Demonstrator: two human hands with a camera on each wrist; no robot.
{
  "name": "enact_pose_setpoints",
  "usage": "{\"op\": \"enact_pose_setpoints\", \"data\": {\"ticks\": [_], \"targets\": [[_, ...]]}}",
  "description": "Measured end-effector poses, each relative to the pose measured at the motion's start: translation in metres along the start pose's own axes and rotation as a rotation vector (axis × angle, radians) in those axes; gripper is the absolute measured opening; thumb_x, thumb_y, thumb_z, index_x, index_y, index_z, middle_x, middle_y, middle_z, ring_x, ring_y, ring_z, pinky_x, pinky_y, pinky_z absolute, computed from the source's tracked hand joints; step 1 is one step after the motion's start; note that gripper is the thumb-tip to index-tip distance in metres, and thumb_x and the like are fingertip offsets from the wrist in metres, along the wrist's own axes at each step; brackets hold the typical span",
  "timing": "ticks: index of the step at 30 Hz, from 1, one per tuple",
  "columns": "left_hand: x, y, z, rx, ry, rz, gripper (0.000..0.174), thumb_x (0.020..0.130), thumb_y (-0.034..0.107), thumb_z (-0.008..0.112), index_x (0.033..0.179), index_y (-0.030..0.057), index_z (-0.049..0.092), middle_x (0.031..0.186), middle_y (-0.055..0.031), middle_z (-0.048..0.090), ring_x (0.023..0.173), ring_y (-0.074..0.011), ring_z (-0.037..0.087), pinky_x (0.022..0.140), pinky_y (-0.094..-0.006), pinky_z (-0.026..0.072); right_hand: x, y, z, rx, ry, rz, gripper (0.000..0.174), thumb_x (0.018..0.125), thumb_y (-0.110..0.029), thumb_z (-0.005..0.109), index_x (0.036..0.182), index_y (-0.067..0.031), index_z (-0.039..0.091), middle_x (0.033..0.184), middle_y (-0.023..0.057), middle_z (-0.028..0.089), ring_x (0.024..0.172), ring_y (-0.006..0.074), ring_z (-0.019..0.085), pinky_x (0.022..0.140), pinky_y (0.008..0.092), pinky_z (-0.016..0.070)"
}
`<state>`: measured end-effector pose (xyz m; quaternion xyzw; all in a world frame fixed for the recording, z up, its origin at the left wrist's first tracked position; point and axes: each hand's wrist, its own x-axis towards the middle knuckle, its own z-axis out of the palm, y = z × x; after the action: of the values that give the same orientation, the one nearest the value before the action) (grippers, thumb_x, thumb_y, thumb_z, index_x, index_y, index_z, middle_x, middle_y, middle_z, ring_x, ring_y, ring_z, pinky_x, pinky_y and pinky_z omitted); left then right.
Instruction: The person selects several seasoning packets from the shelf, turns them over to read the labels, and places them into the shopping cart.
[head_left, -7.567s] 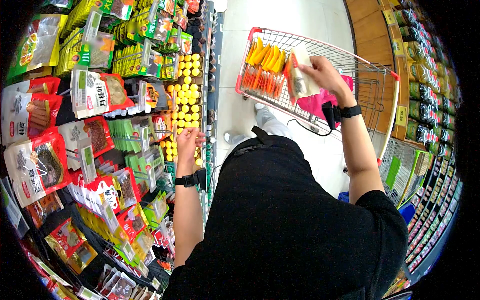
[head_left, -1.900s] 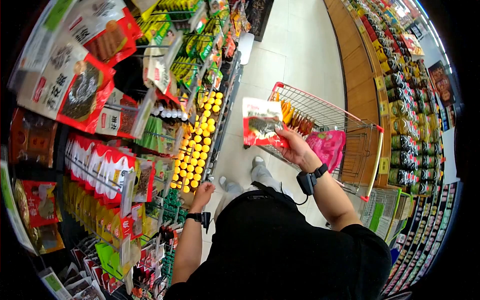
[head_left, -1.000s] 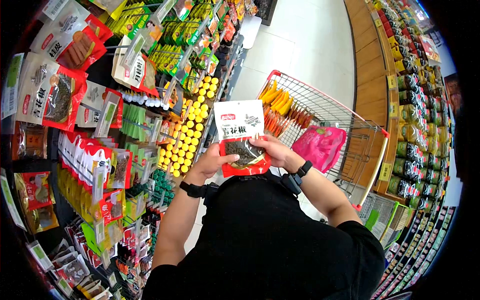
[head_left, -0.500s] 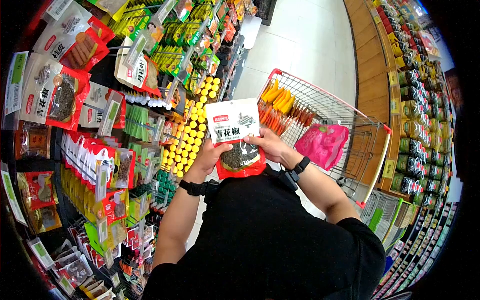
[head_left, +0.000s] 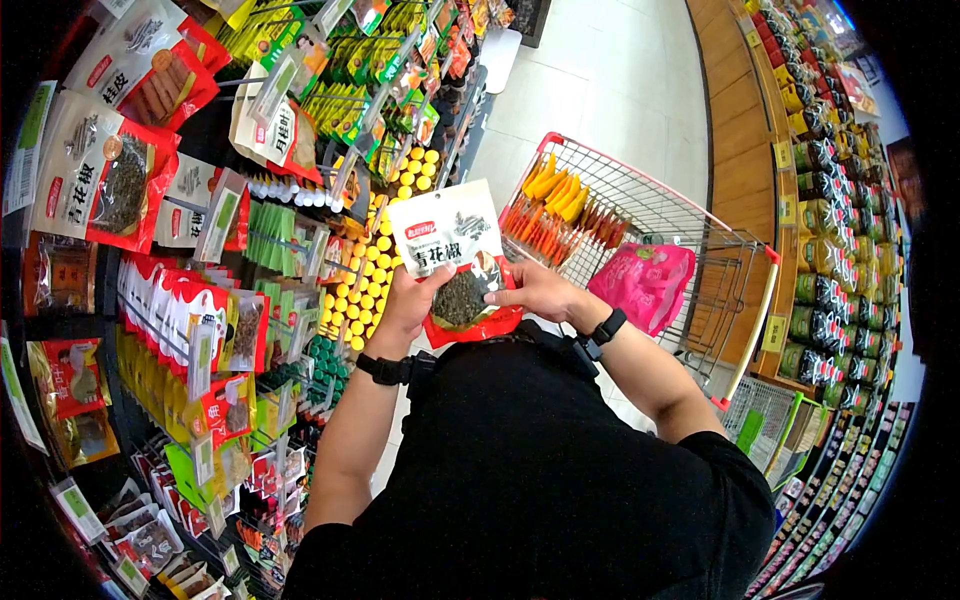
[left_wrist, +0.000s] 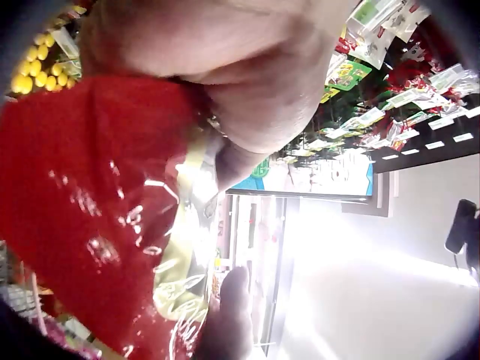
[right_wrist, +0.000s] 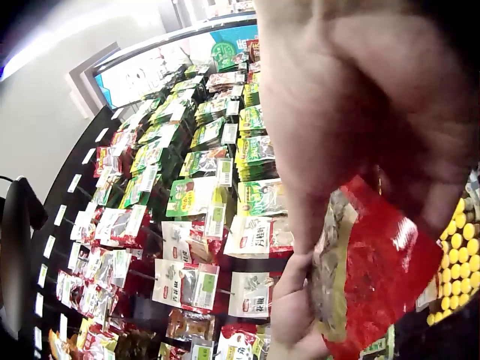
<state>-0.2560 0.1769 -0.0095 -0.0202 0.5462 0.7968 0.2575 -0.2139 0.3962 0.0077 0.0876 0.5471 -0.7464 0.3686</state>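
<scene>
Both our hands are holding up a flat white and red plastic pouch with a clear window, to the left of the red-cornered wire shopping cart and outside of it. Our left hand grips the pouch at one side, its thumb pressed on the front; our right hand pinches the other side, with the thumb over the window and the dark contents. The fingers behind are mostly hidden in the head view, and glare spoils the left wrist view, so we can only suppose that they support the back.

We judge that the step in hand is inspecting the printed face. A next move to either side of the cart would call for one hand to keep a firm pinch while the other lets go. In the cart lie yellow packets and a bright pink plastic bag.
</scene>
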Motion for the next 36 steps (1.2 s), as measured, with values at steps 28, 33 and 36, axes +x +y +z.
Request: {"op": "enact_pose_setpoints", "data": {"ticks": [28,33,36], "targets": [[-0.007,0.015,0.002,-0.073,0.013,0.054,0.041,0.088,0.002,0.068,0.126,-0.0016,0.053,0.117,-0.0103,0.064,0.103,-0.0172,0.064,0.090,-0.0314,0.0526,0.024,-0.001,0.003,-0.002,0.079,-0.161,0.030,0.090,-0.015,0.069,0.113,0.0041,0.064,0.107,0.0078,0.070,0.097,0.0130,0.064,0.089,0.0284,0.0500],[-0.007,0.012,0.001,-0.018,0.034,0.100,0.034,0.088,0.001,0.067,0.121,-0.0022,0.058,0.113,-0.0097,0.067,0.100,-0.0170,0.065,0.089,-0.0314,0.0527,0.033,0.008,0.000,0.026,0.084,-0.173,0.028,0.092,-0.013,0.067,0.116,0.0005,0.063,0.110,0.0064,0.069,0.102,0.0116,0.062,0.092,0.0278,0.0486],[-0.008,0.011,0.000,0.001,0.028,0.056,0.041,0.087,0.002,0.069,0.125,-0.0013,0.054,0.117,-0.0104,0.065,0.102,-0.0177,0.064,0.091,-0.0330,0.0520,0.035,0.009,0.003,0.090,0.143,-0.225,0.026,0.092,-0.012,0.066,0.114,0.0017,0.065,0.108,0.0077,0.070,0.097,0.0119,0.064,0.087,0.0276,0.0512]]}}
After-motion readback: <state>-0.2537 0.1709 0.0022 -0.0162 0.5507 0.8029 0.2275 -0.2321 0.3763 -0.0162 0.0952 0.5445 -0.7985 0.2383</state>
